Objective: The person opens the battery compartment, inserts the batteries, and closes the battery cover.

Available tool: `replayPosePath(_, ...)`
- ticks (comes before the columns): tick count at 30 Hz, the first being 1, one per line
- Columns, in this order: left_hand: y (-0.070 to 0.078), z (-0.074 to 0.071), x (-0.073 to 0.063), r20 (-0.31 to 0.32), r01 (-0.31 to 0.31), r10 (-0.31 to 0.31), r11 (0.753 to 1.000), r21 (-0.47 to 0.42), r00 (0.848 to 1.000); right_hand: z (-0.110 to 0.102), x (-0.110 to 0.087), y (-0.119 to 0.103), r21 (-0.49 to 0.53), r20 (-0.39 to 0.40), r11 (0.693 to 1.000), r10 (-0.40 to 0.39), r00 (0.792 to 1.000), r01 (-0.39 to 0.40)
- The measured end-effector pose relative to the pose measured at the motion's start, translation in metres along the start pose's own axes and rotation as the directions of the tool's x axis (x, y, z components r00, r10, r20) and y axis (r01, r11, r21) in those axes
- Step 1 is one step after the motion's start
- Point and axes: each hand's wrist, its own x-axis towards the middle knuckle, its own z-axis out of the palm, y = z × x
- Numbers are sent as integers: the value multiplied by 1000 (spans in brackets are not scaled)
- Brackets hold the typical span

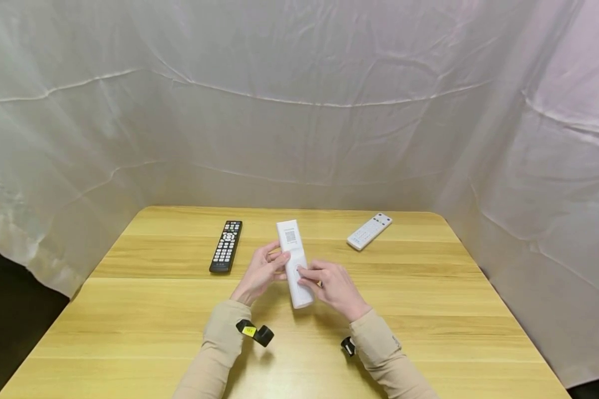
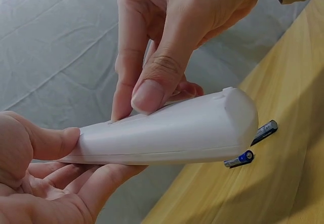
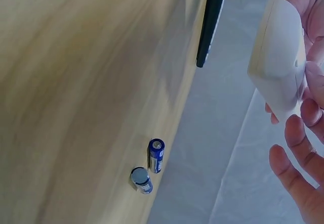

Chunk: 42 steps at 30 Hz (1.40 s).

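A white remote control (image 1: 292, 235) lies back side up in my left hand (image 1: 263, 270), above the table. My left thumb presses one long edge while the other fingers support it from underneath. My right hand (image 1: 335, 285) leans over its back. The right index fingertip and thumb touch the surface around a small notch, as the left wrist view shows from the side. In the right wrist view the white remote's rounded end (image 3: 278, 47) faces the camera, and the other right fingers (image 3: 298, 143) spread loosely below it.
Two blue batteries, one upright-looking (image 3: 156, 153) and one beside it (image 3: 142, 179), lie on the wooden table (image 1: 145, 310). A black remote (image 1: 226, 246) sits to the left, and a smaller white remote (image 1: 369, 231) at the back right. Pale curtains (image 1: 299, 138) surround the table.
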Motion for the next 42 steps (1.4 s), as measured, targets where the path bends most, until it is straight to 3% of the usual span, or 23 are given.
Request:
replayPosePath(26, -5, -2, 0, -7, 3, -3, 1000, -3, 1000, 0, -2, -1, 109, 25, 990, 90, 996, -92)
replayPosePath(33, -4, -5, 1, 41, 43, -41, 998, -51, 998, 0, 0, 5, 293, 60, 944, 142, 988, -154)
replayPosePath(42, -3, -5, 2, 120, 86, -75, 992, -91, 990, 2, -4, 17, 476, 22, 862, 186, 982, -174)
